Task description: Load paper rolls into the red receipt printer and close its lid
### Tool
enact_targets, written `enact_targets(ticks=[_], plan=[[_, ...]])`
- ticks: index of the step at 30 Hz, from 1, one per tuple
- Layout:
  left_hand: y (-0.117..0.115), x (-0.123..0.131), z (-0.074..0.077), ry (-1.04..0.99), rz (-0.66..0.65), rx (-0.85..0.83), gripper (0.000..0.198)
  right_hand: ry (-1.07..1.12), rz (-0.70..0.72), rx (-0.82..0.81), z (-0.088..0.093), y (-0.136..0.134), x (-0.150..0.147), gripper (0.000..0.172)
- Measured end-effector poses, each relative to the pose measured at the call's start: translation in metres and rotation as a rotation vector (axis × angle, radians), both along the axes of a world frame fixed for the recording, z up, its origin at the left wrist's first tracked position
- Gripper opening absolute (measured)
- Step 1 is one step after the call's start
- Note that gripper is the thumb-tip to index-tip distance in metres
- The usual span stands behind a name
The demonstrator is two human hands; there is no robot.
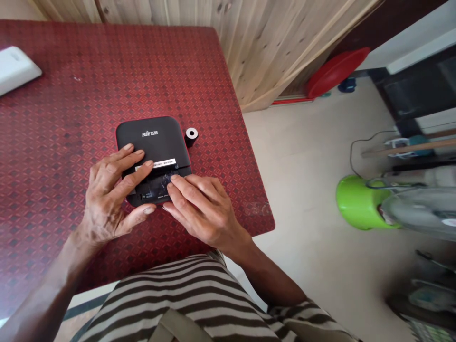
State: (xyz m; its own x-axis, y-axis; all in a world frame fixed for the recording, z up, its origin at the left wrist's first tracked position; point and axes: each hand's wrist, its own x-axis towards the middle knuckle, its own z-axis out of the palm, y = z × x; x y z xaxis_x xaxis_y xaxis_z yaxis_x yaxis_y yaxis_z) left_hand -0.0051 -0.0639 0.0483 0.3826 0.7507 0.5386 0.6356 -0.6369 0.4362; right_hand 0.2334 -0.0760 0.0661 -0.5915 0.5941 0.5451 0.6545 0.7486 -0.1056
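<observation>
A black receipt printer (156,147) with rounded corners and white lettering lies on the red patterned table. Across it runs a white barcode label (166,163), partly covered by my left fingertips. My left hand (110,190) rests on the printer's left side, fingers spread, thumb by its front edge. At the front right, my right hand (201,204) has its fingertips pressed on the shiny dark front panel (156,184), with the thumb low at the edge. A small roll (191,135) with a white end and dark side stands just right of the printer.
The red table (171,71) ends on the right above a pale floor. A white object (17,69) lies at its far left. Wooden panelling (256,52) rises behind. On the floor are a green bucket (356,204), cables and a red basin (337,71).
</observation>
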Motion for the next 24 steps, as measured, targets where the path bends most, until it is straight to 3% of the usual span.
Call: enact_targets(ticks=[7, 17, 20, 24], plan=[[0.001, -0.002, -0.001, 0.030, -0.012, 0.027, 0.071, 0.008, -0.037, 0.000, -0.003, -0.007, 0.000, 0.029], [0.000, 0.000, 0.000, 0.003, 0.005, -0.004, 0.068, 0.058, -0.094, 0.043, -0.006, -0.011, -0.003, 0.028], [-0.006, 0.005, 0.007, -0.156, 0.033, -0.121, 0.050, 0.081, -0.121, 0.050, -0.007, -0.012, -0.001, 0.027], [-0.014, 0.008, 0.007, -0.601, 0.331, -0.106, 0.029, 0.155, -0.131, 0.021, -0.013, -0.014, 0.002, 0.026]])
